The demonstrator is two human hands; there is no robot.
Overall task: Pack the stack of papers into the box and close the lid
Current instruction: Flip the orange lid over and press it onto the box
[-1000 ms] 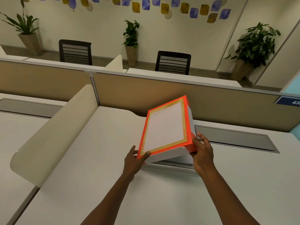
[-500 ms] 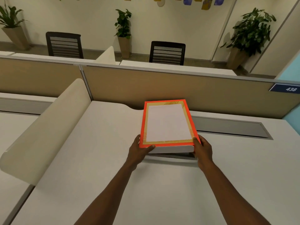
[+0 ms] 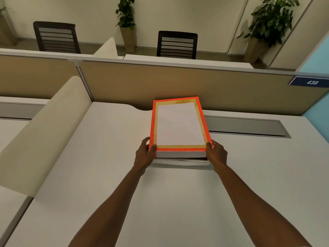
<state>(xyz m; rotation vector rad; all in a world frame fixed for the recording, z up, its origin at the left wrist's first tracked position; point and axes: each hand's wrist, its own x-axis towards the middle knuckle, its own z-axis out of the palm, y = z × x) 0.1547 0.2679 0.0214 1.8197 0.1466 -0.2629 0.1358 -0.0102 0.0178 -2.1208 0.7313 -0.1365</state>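
The box lid, white with an orange and gold border, lies nearly flat over the box base, whose front edge shows just beneath it with a thin dark gap between. My left hand grips the lid's near left corner. At the near right corner, my right hand holds the lid the same way. The stack of papers is hidden from view; I cannot tell whether it is inside.
The box sits on a white desk. A tan partition runs behind it, with a grey cable tray at its foot. A cream curved divider stands on the left. Chairs and potted plants are beyond the partition.
The lid was tilted up on its left side; both hands have lowered it until it lies almost flat on the box base. The camera has tilted downward.
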